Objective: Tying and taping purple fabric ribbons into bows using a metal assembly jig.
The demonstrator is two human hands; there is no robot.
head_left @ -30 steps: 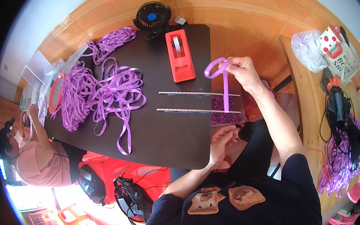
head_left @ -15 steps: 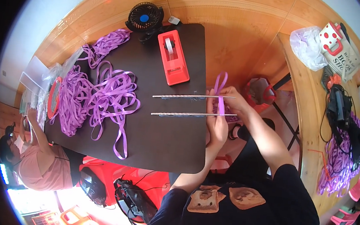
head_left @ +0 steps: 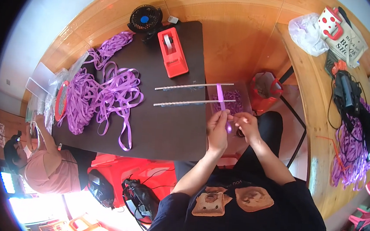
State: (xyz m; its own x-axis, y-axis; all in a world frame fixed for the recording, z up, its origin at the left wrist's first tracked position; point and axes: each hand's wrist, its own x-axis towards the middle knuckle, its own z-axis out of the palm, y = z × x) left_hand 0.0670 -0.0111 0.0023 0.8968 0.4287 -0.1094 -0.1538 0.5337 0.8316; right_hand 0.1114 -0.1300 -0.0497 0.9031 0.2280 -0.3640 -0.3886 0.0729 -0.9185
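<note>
Two thin twisted metal rods [head_left: 182, 88] stick out past the dark table's right edge, side by side. A purple ribbon [head_left: 220, 94] goes across both rods near their free ends. Just below the nearer rod, my left hand [head_left: 218, 133] pinches the ribbon between thumb and fingers. My right hand [head_left: 248, 127] is closed beside it, fingertips close to the left ones; what they grip is too small to make out. A bit of purple shows beneath, between the hands. Below the rods, a box [head_left: 246, 104] of short purple ribbon pieces is partly hidden.
On the dark table [head_left: 166, 129] lie heaps of purple ribbon [head_left: 119, 88], a red tape dispenser [head_left: 172, 53] and a black fan [head_left: 144, 19]. A red bag [head_left: 267, 89] stands beyond my hands. At right, a wooden table [head_left: 316, 156] holds more ribbon and cables. Another person [head_left: 50, 170] sits at left.
Both hands have come down toward me from around the rods. The ribbon loop that stood up beyond the far rod is gone; the ribbon now runs across the rods to my fingers.
</note>
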